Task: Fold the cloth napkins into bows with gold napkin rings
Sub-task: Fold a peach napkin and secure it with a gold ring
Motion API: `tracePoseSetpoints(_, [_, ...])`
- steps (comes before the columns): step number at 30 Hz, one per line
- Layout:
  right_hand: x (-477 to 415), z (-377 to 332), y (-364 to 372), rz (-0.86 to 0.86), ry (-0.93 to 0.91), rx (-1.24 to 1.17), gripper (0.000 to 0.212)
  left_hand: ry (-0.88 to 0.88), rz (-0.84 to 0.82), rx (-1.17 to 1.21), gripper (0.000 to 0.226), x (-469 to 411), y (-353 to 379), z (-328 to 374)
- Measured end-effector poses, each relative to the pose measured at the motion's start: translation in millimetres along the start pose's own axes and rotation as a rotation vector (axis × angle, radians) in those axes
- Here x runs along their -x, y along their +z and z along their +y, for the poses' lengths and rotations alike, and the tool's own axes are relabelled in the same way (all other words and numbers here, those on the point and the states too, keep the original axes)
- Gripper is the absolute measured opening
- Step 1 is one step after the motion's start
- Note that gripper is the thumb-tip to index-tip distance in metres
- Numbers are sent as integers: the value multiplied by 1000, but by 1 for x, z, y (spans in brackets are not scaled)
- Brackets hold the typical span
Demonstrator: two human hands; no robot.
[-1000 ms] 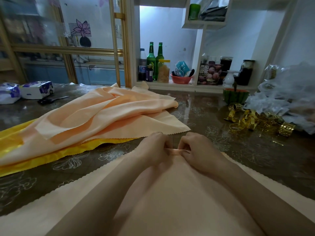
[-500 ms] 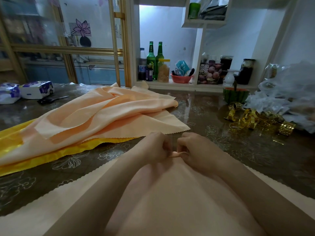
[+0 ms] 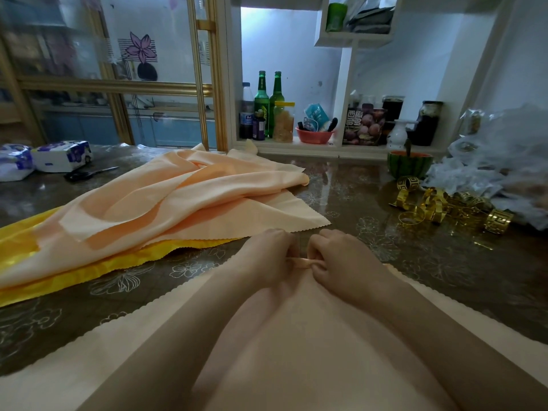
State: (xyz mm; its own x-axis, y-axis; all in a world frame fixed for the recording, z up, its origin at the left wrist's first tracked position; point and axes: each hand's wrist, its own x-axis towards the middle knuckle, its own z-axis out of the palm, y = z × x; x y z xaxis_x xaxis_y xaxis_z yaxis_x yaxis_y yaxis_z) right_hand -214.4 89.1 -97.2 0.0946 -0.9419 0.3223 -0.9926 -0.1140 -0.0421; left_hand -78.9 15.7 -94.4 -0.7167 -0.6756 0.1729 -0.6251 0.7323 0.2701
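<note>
While the left hand (image 3: 267, 256) and right hand (image 3: 341, 256) pinch the peach napkin's (image 3: 296, 351) rolled corner at frame centre, gold napkin rings (image 3: 444, 206) lie right.

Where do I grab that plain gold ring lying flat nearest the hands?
Pinch the near wall of the plain gold napkin ring from above, one finger inside the upward opening, thumb outside: it lies flat, so only that thin wall offers a grip.
</note>
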Motion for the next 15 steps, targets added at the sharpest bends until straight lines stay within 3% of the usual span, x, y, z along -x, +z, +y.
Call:
tracePoseSetpoints(10, [-1,3,-3,-31,-44,-89,15,-17,12,142,14,1,-2,1])
tracePoseSetpoints(15, [-3,-3,-9,-97,-122,62,14,-64,-53,222,15,2,-1,-3])
